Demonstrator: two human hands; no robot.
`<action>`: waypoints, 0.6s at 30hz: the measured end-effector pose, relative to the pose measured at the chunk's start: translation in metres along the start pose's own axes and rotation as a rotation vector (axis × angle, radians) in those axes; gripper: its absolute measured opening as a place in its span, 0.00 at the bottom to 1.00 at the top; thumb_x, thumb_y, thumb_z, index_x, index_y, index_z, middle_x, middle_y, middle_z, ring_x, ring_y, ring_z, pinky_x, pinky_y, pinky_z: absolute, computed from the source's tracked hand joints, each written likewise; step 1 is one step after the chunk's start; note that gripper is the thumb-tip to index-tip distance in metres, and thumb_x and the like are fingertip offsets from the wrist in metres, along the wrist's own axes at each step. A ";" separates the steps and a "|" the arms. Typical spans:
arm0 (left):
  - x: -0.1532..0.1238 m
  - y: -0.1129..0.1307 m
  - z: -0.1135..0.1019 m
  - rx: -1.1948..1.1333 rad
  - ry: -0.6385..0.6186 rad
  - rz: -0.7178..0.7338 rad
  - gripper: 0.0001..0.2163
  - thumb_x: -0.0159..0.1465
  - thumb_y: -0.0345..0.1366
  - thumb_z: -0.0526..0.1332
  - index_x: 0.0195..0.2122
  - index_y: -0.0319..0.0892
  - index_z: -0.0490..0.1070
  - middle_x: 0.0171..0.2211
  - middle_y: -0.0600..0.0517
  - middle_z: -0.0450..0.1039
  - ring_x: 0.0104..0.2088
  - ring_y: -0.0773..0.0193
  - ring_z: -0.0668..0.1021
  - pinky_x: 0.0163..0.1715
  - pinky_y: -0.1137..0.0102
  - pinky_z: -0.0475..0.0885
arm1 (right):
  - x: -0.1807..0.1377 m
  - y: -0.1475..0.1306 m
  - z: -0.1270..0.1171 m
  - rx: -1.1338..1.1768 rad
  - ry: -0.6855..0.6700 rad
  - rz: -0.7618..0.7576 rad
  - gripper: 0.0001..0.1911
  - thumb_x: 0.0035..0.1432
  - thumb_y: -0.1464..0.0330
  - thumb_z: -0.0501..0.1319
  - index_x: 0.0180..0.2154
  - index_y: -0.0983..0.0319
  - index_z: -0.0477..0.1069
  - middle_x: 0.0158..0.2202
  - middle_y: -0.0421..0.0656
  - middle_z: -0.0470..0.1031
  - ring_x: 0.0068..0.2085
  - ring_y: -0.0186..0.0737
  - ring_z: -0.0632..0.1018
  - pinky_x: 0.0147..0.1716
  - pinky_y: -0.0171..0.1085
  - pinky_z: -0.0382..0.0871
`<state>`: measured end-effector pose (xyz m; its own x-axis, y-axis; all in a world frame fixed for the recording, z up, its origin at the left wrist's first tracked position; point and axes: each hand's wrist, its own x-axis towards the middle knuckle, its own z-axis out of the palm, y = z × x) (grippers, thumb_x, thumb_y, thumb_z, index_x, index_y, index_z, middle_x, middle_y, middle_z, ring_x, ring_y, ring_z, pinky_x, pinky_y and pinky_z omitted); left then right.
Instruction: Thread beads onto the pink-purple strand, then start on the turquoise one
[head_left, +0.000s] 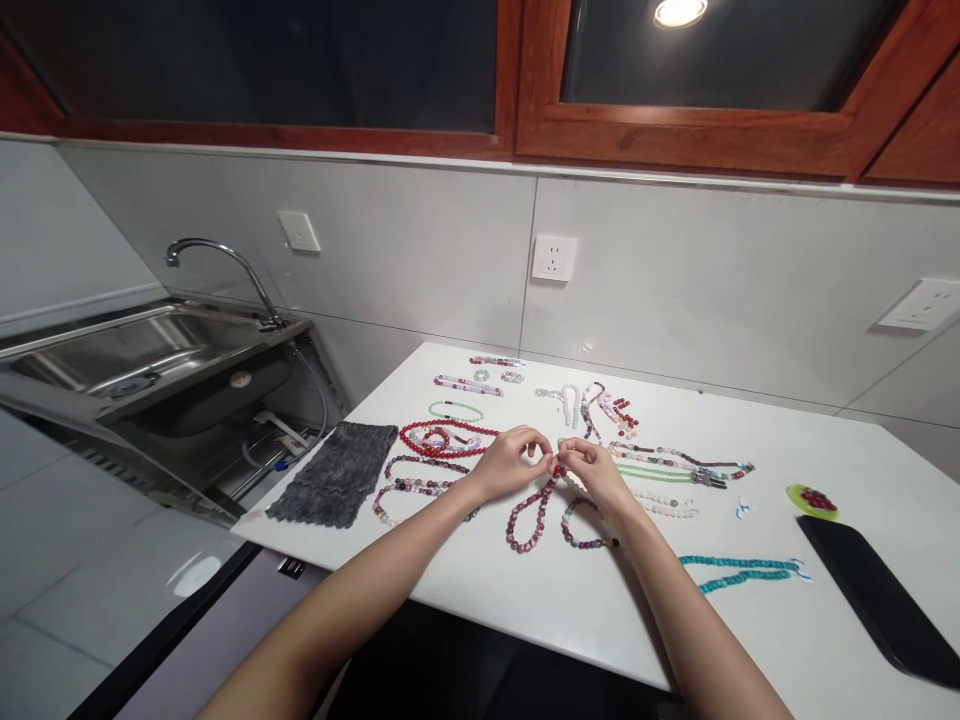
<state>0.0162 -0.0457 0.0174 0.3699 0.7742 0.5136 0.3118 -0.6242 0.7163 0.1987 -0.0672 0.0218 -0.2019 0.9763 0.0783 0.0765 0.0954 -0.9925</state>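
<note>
Dark-red beaded strand (pixel 541 515) at lower centre looks light, limp, slippery; left hand (pixel 516 463) and right hand (pixel 589 470) pinch its upper end, probably the surest grip.

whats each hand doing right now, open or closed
Left hand: closed, fingertips pinching the top of the red bead strand.
Right hand: closed, pinching the same strand's top.

Glossy beads (pixel 525 547), rough cloth (pixel 335 475), shiny metal sink (pixel 142 345)
</note>
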 end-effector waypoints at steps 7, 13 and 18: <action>-0.002 0.002 0.003 -0.026 -0.027 -0.065 0.02 0.55 0.33 0.62 0.30 0.42 0.70 0.29 0.52 0.71 0.29 0.66 0.70 0.33 0.72 0.64 | 0.001 0.001 0.000 -0.041 -0.023 -0.017 0.04 0.51 0.67 0.56 0.28 0.62 0.66 0.27 0.38 0.65 0.29 0.33 0.65 0.30 0.34 0.56; -0.002 0.008 0.001 -0.134 -0.083 -0.168 0.04 0.56 0.35 0.61 0.30 0.41 0.69 0.24 0.56 0.65 0.25 0.70 0.64 0.28 0.74 0.60 | 0.000 -0.002 0.001 -0.074 -0.018 -0.037 0.05 0.53 0.66 0.56 0.27 0.61 0.63 0.26 0.38 0.63 0.28 0.33 0.63 0.29 0.33 0.56; -0.002 0.012 0.001 -0.253 -0.136 -0.211 0.05 0.56 0.35 0.60 0.32 0.39 0.69 0.25 0.57 0.65 0.26 0.72 0.64 0.31 0.75 0.61 | -0.001 -0.004 0.001 -0.068 0.012 -0.037 0.07 0.55 0.64 0.55 0.28 0.61 0.64 0.27 0.39 0.65 0.30 0.35 0.66 0.31 0.34 0.58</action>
<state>0.0199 -0.0545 0.0244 0.4392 0.8516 0.2862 0.1734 -0.3929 0.9031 0.1978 -0.0691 0.0258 -0.1942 0.9740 0.1165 0.1355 0.1442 -0.9802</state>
